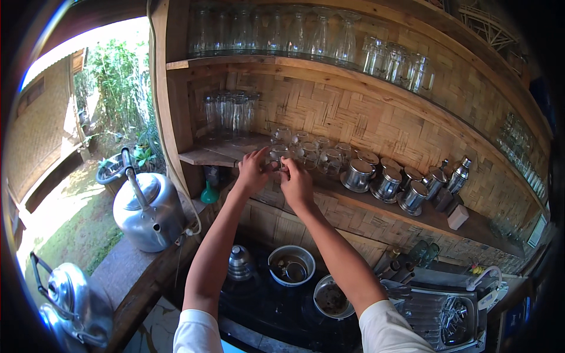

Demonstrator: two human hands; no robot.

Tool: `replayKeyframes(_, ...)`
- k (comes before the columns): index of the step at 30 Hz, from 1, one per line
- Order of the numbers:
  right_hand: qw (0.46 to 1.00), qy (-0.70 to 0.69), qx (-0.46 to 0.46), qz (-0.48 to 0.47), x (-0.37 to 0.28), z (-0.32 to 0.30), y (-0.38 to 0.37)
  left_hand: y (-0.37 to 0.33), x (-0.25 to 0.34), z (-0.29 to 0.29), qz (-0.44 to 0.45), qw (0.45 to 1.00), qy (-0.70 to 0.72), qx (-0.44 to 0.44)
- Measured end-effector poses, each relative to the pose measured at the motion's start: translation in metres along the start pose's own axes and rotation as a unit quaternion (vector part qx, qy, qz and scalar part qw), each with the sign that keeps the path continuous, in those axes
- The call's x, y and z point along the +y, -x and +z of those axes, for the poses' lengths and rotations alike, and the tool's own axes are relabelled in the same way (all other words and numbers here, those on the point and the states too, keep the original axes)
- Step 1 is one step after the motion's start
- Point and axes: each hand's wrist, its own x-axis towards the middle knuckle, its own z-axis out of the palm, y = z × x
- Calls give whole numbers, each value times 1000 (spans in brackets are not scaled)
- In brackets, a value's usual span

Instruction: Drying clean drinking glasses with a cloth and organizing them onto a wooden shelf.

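Note:
Both my arms reach forward to the lower wooden shelf. My left hand (254, 173) and my right hand (296, 183) are close together at its front edge, fingers closed around the sides of a small clear glass cup (278, 153). The fingers partly cover the cup, and I cannot tell whether its base rests on the shelf. Several similar glass cups (307, 152) stand in rows just behind and to the right. Tall glasses (236, 115) are grouped on the shelf to the left, beyond my left hand.
Metal lidded cups (358, 175) line the shelf at right; glasses (274, 34) fill the upper shelf. Below are two metal pots (276, 252) (323, 306) and a small kettle (240, 265) on a black surface. Large kettles (149, 215) stand left, a sink (434, 320) lower right.

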Motion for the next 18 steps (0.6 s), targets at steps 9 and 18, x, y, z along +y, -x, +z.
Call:
replayKeyframes(9,993,116,-7,8,7,18,-13,-34,0,20,-18,999,-1,49)
replayKeyframes(18,979,150,-122,63,7,16,-22,-34,-2,32,-37,997,2,68)
